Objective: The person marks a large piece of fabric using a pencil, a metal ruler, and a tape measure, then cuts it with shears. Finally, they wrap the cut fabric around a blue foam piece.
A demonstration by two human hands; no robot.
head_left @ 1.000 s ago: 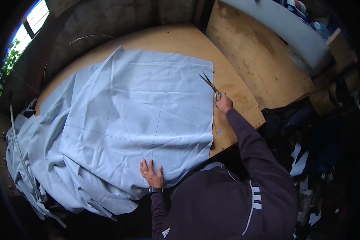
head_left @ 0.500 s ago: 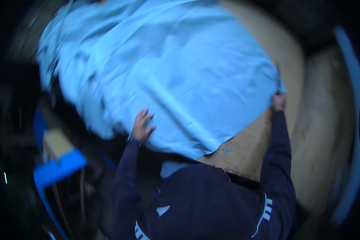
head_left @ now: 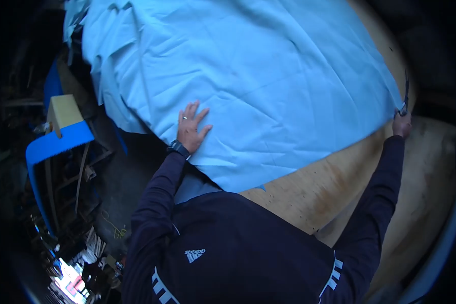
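Observation:
A large sheet of light blue fabric (head_left: 268,96) spreads over a wooden table, smoother at the right and bunched at the far left. My left hand (head_left: 191,133) lies on its near left part, fingers spread, with a ring and a wristwatch showing. At the far right edge of the sheet, my right hand (head_left: 402,124) is closed round a pair of dark scissors (head_left: 406,90), whose long blades point away from me. The fingers partly hide the handles. A corner of the fabric touches that hand.
Bare wood of the table (head_left: 309,197) shows along the near right side. A blue-and-yellow chair-like frame (head_left: 61,133) stands at the left. Cluttered items (head_left: 93,245) lie on the dark floor below it. Another pale wooden surface (head_left: 425,167) is at the right.
The view has shifted and sharpened. My right hand, with the scissors, appears farther out to the right along with the fabric's edge. My left hand still rests spread on the fabric.

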